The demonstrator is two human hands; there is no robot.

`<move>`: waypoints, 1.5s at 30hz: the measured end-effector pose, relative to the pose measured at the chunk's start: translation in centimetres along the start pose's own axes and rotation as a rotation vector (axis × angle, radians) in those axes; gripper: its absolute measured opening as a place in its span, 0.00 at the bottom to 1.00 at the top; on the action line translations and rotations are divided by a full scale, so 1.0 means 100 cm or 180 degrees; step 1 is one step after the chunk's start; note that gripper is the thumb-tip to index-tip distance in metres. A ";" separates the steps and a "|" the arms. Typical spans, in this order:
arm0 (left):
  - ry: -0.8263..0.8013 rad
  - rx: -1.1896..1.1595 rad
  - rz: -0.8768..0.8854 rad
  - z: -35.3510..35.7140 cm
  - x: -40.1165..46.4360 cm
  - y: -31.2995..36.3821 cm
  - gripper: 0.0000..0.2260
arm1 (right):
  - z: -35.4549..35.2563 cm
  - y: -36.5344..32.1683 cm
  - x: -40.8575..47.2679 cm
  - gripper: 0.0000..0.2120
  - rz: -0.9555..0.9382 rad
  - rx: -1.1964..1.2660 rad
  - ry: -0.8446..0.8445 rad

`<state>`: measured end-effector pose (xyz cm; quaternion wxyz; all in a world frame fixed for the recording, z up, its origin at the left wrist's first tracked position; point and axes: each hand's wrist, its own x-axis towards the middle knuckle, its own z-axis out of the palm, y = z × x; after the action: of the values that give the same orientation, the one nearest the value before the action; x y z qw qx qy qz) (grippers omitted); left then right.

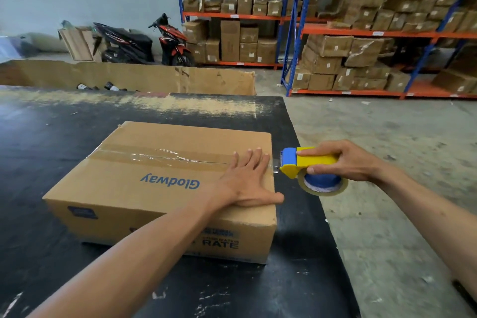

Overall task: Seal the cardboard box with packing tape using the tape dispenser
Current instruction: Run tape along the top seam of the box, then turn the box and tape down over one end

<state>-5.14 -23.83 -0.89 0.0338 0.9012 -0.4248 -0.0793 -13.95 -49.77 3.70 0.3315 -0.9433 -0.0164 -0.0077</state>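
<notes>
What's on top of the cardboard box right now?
A strip of clear tape along the centre seam of the cardboard box, and the left hand pressed flat near the right edge. The seam under the palm is hidden.

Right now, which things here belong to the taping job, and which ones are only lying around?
Job: box; tape along its top seam; dispenser in the right hand; left hand flat on the box; table under it.

Lying about: motorbikes; shelves of cartons; big open carton behind the table.
</notes>
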 end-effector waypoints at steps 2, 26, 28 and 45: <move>0.0031 -0.0029 0.0002 0.001 0.000 -0.001 0.49 | -0.003 0.007 -0.005 0.23 -0.0041 -0.0092 0.0006; 0.0092 -0.0347 -0.0433 -0.002 0.015 0.014 0.43 | 0.023 -0.035 0.014 0.25 -0.0034 -0.2935 -0.0447; 0.0467 -0.0702 -0.1041 -0.003 0.025 0.023 0.42 | 0.018 -0.033 0.013 0.25 0.0116 -0.2887 -0.0334; -0.0289 0.0180 -0.0010 -0.019 -0.003 -0.044 0.35 | 0.016 -0.035 -0.011 0.20 0.0331 -0.0019 0.1020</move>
<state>-1.68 -20.86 0.43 -0.0111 0.8979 -0.4265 -0.1080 -15.20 -46.11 4.60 0.3270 -0.9305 0.0855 -0.1410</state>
